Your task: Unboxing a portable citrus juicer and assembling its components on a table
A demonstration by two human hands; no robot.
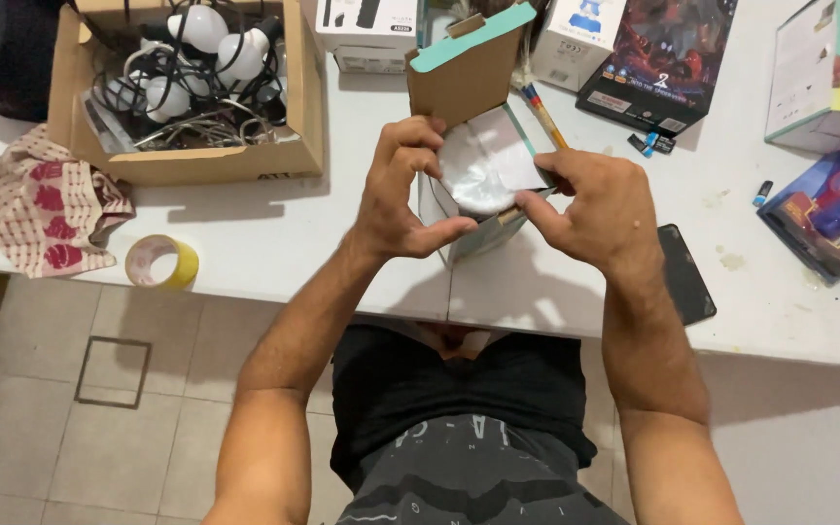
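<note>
My left hand (402, 190) and right hand (590, 209) clamp fingers on the small open carton (473, 146), held above the table (274, 233) edge. Risk: the white wrapped item (486, 165) inside may slide out if tilted.

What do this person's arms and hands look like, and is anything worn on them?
Both arms are bare from the elbows down, with no sleeves in view. The left hand and right hand are bare too: no gloves, rings, watch or bands can be seen. The forearms show dark hair. Below them the person wears a black top and dark grey shorts with pale markings.
</note>
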